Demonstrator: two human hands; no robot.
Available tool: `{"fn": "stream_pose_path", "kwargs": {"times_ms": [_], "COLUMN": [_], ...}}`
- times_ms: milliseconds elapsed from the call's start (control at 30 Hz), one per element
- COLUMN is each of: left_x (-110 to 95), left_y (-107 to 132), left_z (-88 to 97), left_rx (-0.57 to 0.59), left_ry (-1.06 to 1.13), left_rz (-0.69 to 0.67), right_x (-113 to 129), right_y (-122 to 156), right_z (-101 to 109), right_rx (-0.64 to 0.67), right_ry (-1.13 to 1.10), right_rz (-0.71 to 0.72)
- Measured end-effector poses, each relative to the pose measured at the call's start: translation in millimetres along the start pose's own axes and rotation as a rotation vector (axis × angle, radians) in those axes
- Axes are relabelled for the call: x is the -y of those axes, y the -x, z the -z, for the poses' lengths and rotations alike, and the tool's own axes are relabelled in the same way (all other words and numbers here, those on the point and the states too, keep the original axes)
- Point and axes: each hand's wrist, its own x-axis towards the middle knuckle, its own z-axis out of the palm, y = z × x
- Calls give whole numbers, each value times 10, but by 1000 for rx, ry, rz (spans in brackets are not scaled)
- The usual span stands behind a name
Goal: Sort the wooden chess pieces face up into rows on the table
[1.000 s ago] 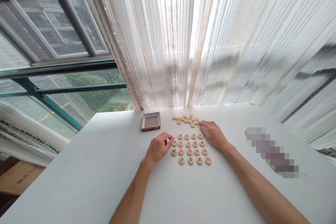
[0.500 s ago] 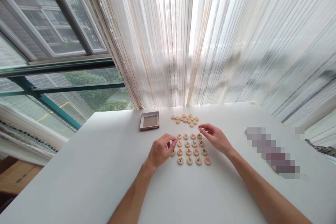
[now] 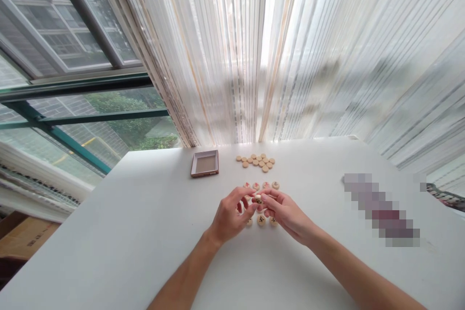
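Round wooden chess pieces [image 3: 266, 185] with red and black characters lie in rows on the white table [image 3: 145, 232]. Above those rows my left hand [image 3: 230, 215] and my right hand [image 3: 285, 210] meet, fingertips pinched together on one wooden piece [image 3: 257, 199] held between them. The hands hide most of the middle rows. A loose heap of plain-faced pieces [image 3: 256, 162] lies farther back, near the curtain.
A small brown square box [image 3: 205, 163] sits at the back left of the pieces. A blurred-out object [image 3: 381, 210] lies on the table's right side. Sheer striped curtains hang behind, and a window is at the left. A cardboard box [image 3: 22, 240] stands below the table's left edge.
My right hand left the heap at the back and came in over the rows. My left hand moved right to meet it, and both now pinch one piece.
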Motion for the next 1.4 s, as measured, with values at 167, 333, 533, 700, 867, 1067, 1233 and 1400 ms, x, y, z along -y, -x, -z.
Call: {"fn": "stream_pose_path", "kwargs": {"times_ms": [167, 333, 533, 700, 867, 1067, 1233, 1400], "left_x": [31, 9, 28, 28, 0, -4, 8, 18], "left_y": [16, 15, -3, -18, -27, -32, -37, -39], "left_z": [-44, -44, -24, 6, 14, -2, 0, -11], "left_rx": [-8, 11, -11, -14, -3, -18, -31, -12], "left_ry": [11, 36, 58, 90, 131, 200, 234, 350], "left_rz": [-68, -67, -36, -10, 77, 182, 231, 284], "right_x": [-93, -134, -130, -103, -93, -100, -102, -134], "right_y": [-31, -49, -48, -35, -11, 2, -3, -5], "right_z": [25, 28, 26, 15, 36, 1, 2, 34], "right_rx": [-16, -85, -27, -7, -45, -71, -100, -70], "right_ry": [66, 227, 261, 262, 319, 308, 343, 518], "right_rz": [-2, 91, 168, 197, 208, 284, 311, 444]}}
